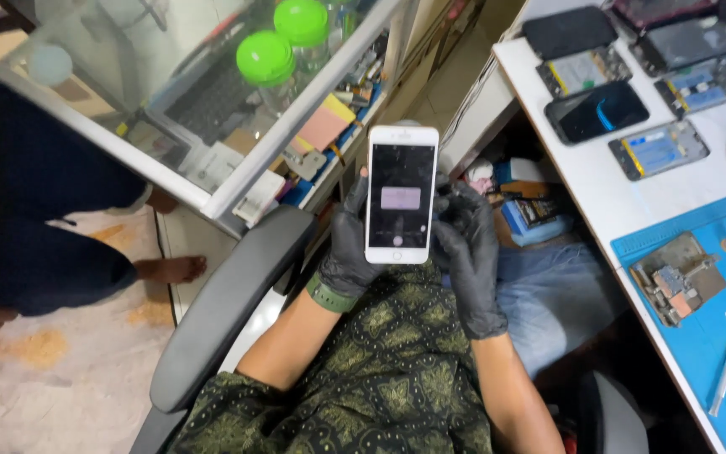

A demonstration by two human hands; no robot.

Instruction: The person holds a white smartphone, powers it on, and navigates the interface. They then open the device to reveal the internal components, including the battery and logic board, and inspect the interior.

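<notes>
A white smartphone [402,195] stands upright in front of me, its dark screen showing a small pale box. My left hand [348,248], in a black glove with a green wristband below it, holds the phone from behind along its left edge. My right hand [470,252], also in a black glove, grips the phone's right edge, thumb near the screen. Both hands hover over my lap, above a green patterned garment [380,370].
A white workbench [598,189] at right carries several opened phones and a blue mat [707,336] with parts and tools. A glass cabinet [212,92] with green-lidded jars stands at left. A black chair armrest [228,311] lies beside me. Another person's bare foot [170,269] rests on the floor.
</notes>
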